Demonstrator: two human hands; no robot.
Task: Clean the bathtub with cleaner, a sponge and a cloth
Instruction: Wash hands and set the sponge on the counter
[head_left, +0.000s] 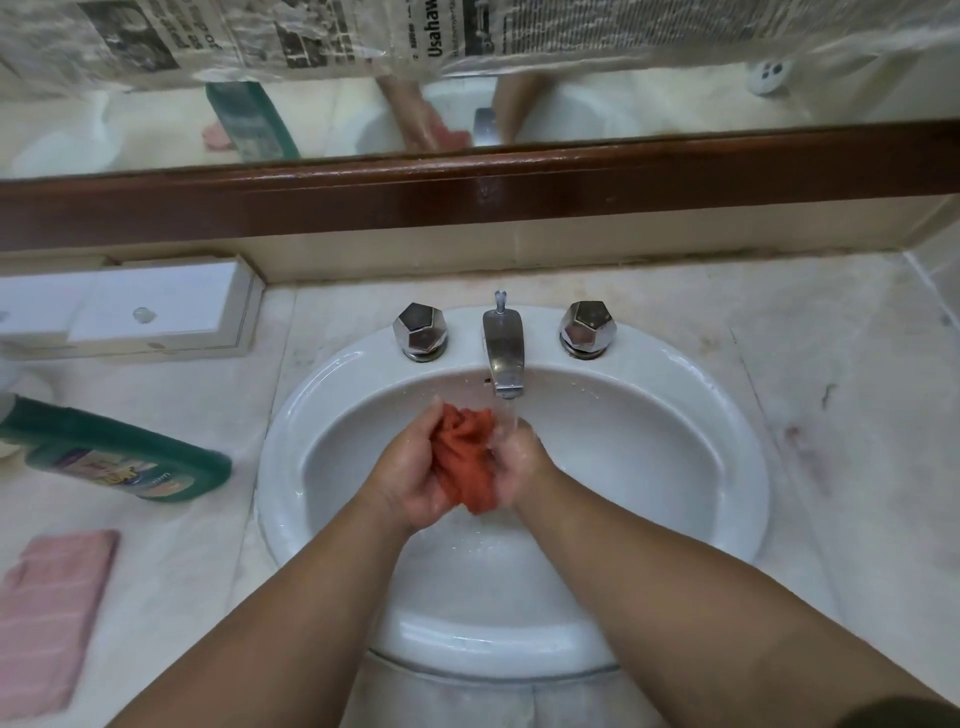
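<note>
Head view: left hand (410, 470) and right hand (522, 462) both grip wet red cloth (465, 457) under running tap (503, 358), over sink (675, 467)

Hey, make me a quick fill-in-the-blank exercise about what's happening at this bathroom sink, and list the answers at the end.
1. The left hand and the right hand grip the red cloth under the tap, which stands between ____ chrome knobs.
2. The green bottle lies on its ____ on the counter.
3. The pink folded cloth lies to the ____ of the sink.
Answers: two; side; left.
</note>
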